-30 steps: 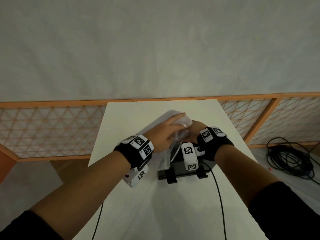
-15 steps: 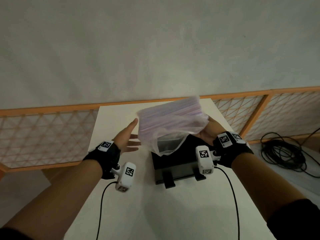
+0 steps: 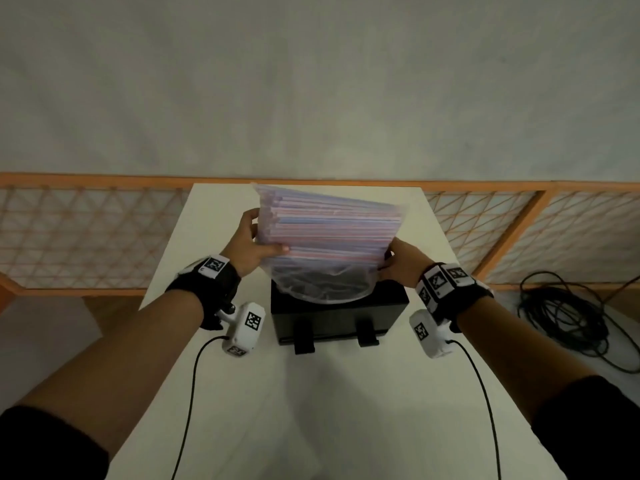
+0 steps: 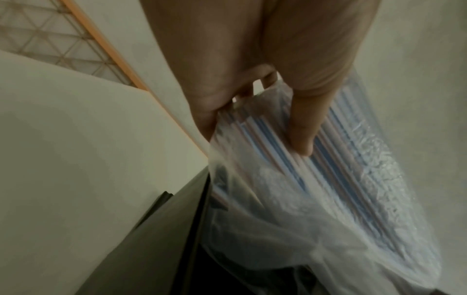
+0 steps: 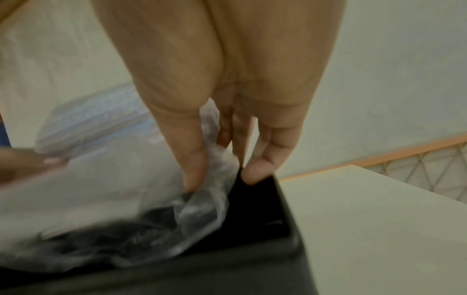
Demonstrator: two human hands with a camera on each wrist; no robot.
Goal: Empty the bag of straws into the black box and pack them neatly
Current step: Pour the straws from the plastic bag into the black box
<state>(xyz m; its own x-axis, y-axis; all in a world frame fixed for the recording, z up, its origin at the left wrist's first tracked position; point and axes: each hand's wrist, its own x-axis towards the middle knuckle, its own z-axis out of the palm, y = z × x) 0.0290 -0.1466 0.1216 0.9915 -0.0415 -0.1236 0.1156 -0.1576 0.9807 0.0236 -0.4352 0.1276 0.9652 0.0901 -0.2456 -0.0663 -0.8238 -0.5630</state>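
While the clear bag of straws was held up in the air right above the black box, it was gripped at both ends: the left hand was wrapped around the left end, thumb curled over the near face and fingers tucked behind, and the right hand was pinching the plastic at the lower right corner, thumb against fingers. No brand, label or readable writing could be made out on the bag or the box; the only printed marks in sight were the black-and-white square codes on the wrist cameras. The straws, pink, blue and white, were stacked lying flat, so the long axis ran left to right across the table, with the left end tipped slightly higher than the right. The bag's loose, open mouth was hanging down toward the box, sagging into its open top. The box itself was sat in the middle of the white table, two clips on its near side. A coil of black cable was lying on the floor off to the right.
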